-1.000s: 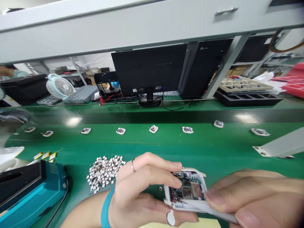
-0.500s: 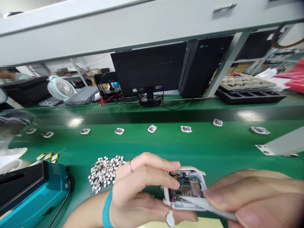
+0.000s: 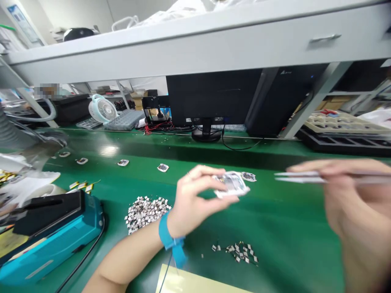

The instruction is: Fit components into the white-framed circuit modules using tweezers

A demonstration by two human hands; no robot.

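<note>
My left hand pinches a white-framed electronic module between thumb and fingertips, its circuit board facing up. A blue wrist strap circles that wrist. Off to the right and apart from the module, my right hand holds slim metal tweezers, slightly blurred. Below my left hand, a heap of tiny white-and-dark parts lies on the green conveyor belt, and a smaller scatter lies nearer me. A similar module sits just behind the held one.
Further modules stand in a row on the belt. A teal-and-black machine sits at front left, with small yellow batteries behind it. A monitor, a fan and a black tray stand beyond, under a grey shelf.
The view has swung and risen. My left hand has lifted the module away from my right hand, and the tweezers have left the board and moved right. The dangling disc on a wire no longer shows.
</note>
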